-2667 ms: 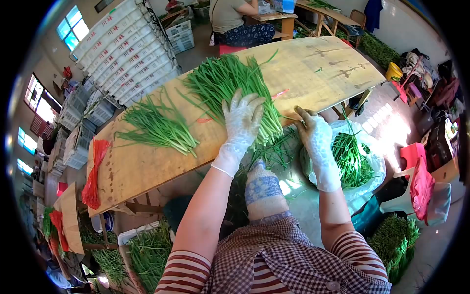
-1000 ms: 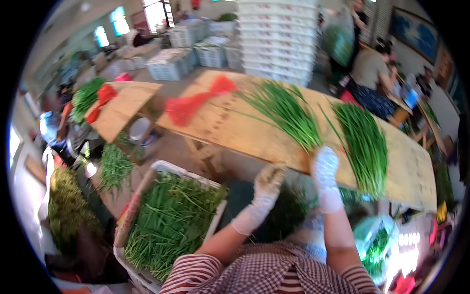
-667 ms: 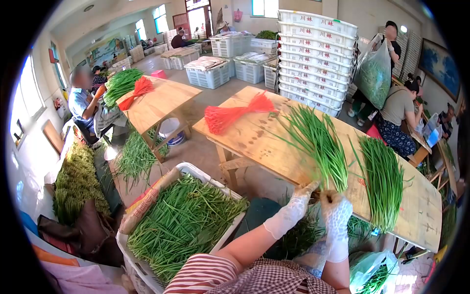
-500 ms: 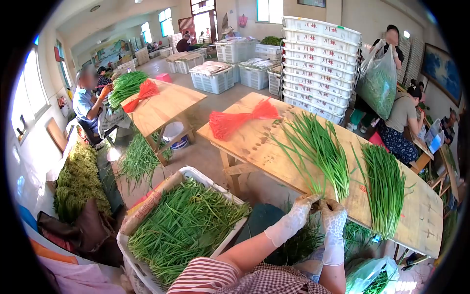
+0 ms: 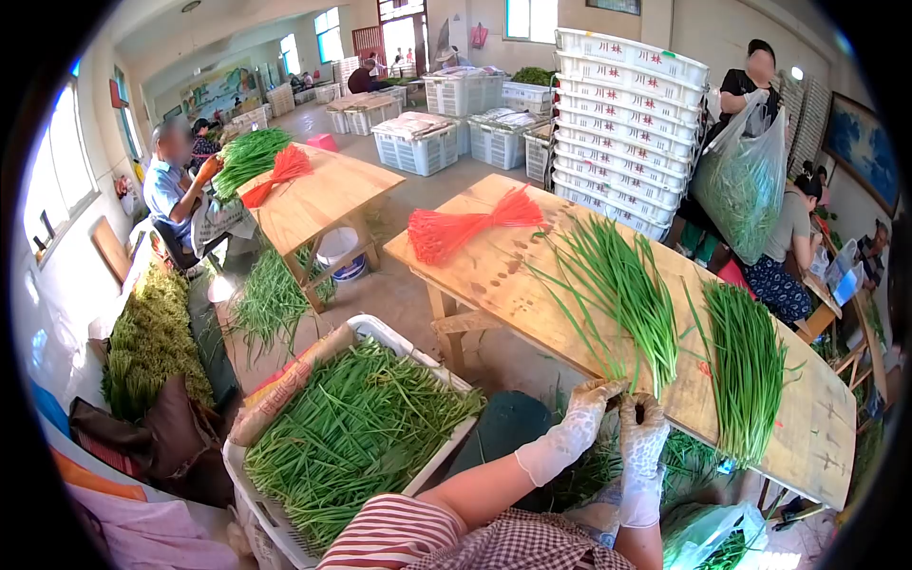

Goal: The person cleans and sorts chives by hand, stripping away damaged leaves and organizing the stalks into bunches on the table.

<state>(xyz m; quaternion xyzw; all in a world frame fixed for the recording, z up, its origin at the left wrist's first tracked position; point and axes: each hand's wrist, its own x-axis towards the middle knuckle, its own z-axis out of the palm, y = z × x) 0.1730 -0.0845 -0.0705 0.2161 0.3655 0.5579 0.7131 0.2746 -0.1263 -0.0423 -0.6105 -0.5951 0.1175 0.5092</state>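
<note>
My left hand [image 5: 591, 403], in a pale patterned glove with stained fingertips, is closed at the table's near edge. Its fingertips pinch the lower ends of a few stalks from a loose spread of garlic chives [image 5: 622, 299]. Just right of it, my right hand [image 5: 644, 427] wears the same kind of glove and is curled, with a dark hollow between thumb and fingers; whatever it holds is hidden. The loose chives fan across the wooden table [image 5: 475, 271], leaves pointing away from me. A thicker, neater bundle of chives [image 5: 746, 370] lies to their right.
Red ties [image 5: 470, 223] lie at the table's far left. A white crate [image 5: 432, 461] of cut greens stands at my left, a plastic bag [image 5: 717, 537] at lower right. Behind the table rise stacked white baskets [image 5: 622, 123]. A person [image 5: 750, 90] carries a full bag; another person [image 5: 171, 190] sits left.
My hands have parted slightly, the right one turning so its curled fingers face up. The standing person with the bag has shifted a little. The chives on the table look the same.
</note>
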